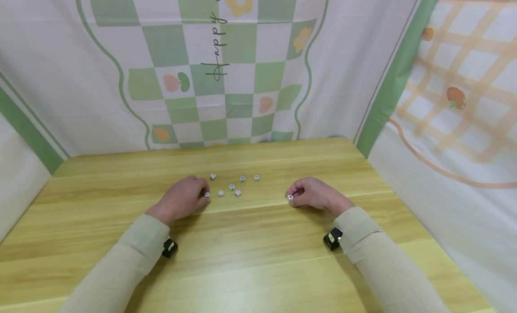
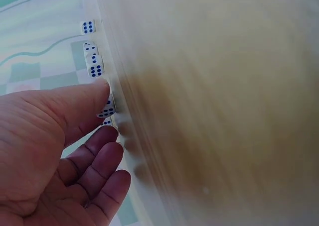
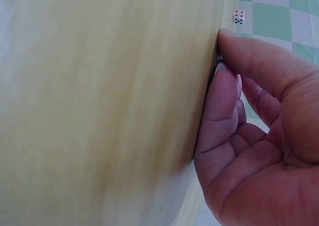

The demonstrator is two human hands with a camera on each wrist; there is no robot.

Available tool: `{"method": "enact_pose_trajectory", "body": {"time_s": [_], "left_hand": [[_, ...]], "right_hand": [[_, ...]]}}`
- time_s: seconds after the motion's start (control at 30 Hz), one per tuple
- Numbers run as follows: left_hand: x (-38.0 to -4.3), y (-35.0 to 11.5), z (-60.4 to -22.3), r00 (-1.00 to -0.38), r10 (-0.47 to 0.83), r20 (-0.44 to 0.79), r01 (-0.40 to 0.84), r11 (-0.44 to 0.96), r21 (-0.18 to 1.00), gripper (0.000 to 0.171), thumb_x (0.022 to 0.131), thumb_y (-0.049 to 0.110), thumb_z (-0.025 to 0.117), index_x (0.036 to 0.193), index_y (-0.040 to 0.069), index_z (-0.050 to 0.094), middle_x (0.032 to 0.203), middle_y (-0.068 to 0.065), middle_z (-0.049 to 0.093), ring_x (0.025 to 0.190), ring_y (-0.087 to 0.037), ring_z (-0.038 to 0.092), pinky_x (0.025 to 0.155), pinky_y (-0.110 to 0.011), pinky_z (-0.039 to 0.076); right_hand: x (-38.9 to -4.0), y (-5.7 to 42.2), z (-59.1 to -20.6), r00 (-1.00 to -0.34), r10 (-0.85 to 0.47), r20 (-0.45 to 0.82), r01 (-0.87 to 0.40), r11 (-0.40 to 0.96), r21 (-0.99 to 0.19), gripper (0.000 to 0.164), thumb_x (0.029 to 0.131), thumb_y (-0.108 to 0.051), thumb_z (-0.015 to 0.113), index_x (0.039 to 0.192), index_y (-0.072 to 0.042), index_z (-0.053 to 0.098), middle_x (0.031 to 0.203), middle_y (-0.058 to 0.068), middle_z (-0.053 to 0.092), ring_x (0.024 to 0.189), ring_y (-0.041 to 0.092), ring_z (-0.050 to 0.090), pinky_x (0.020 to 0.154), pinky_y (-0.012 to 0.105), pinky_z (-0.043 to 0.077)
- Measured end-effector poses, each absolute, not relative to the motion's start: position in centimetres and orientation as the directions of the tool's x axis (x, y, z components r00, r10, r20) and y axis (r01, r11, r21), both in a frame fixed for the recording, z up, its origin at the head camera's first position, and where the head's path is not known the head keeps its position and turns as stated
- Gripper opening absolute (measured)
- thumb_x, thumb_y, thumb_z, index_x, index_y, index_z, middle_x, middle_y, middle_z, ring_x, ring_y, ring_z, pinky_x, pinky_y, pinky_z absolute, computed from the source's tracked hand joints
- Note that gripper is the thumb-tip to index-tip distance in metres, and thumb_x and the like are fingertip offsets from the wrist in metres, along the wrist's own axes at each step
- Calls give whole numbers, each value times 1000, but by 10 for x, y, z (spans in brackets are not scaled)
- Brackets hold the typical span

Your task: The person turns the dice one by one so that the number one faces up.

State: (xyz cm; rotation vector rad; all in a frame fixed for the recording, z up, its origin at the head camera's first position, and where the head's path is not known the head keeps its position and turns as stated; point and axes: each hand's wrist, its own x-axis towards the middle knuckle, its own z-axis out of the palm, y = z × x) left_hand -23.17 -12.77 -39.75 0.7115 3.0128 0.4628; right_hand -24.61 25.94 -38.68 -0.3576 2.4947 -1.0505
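Note:
On the left of the table, the left hand (image 1: pixel 183 197) has thumb and fingertips about a small white die (image 1: pixel 207 194). The left wrist view shows a blue-pipped die (image 2: pixel 106 109) between thumb and fingers, partly covered by the thumb. Further right, the right hand (image 1: pixel 313 194) pinches another white die (image 1: pixel 290 197) low over the tabletop. In the right wrist view, the fingers hide most of that die. Several loose dice lie between the hands, nearer the left one, among them a die (image 1: pixel 221 193) just right of the left fingertips and a die (image 1: pixel 238 193) beside it.
Behind these, a die (image 1: pixel 212 177), a die (image 1: pixel 243 178) and a die (image 1: pixel 256 178) lie farther back on the wooden table (image 1: pixel 250 259). A checked green-and-white cloth (image 1: pixel 206 88) hangs along the back edge. Another patterned cloth (image 1: pixel 456 138) hangs at the right.

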Motion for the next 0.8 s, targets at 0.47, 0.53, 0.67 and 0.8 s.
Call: {"method": "enact_pose_trajectory", "body": {"time_s": [0.47,0.53,0.67,0.8], "left_hand": [[-228,-133,-396,-913,404,62,398,844,359,5,96,15,63,96,14,68,88,1,66,80,-16,60,77,-39,53],[-227,-135,-395,-915,398,66,391,833,392,6,96,16,63,98,13,68,88,2,67,79,-16,59,76,-38,52],[-223,-137,-392,-917,390,81,384,809,444,11,95,17,64,102,12,69,91,1,69,81,-16,60,76,-38,53],[-221,-136,-391,-916,385,110,390,794,466,12,95,19,64,104,12,69,92,2,70,82,-15,61,77,-37,53]], "right_hand": [[-243,257,-384,-883,-377,-280,-72,697,-713,15,92,-10,76,106,-4,73,90,5,68,76,14,57,73,28,50],[-244,257,-384,-883,-377,-280,-71,697,-714,14,92,-9,76,105,-4,73,89,5,68,75,14,56,72,28,50],[-245,257,-384,-883,-383,-271,-79,691,-719,14,92,-8,76,105,-2,73,88,5,67,74,15,56,72,28,49],[-244,259,-384,-883,-383,-269,-81,691,-719,15,92,-8,76,105,-2,73,89,5,68,76,15,56,73,28,50]]}}
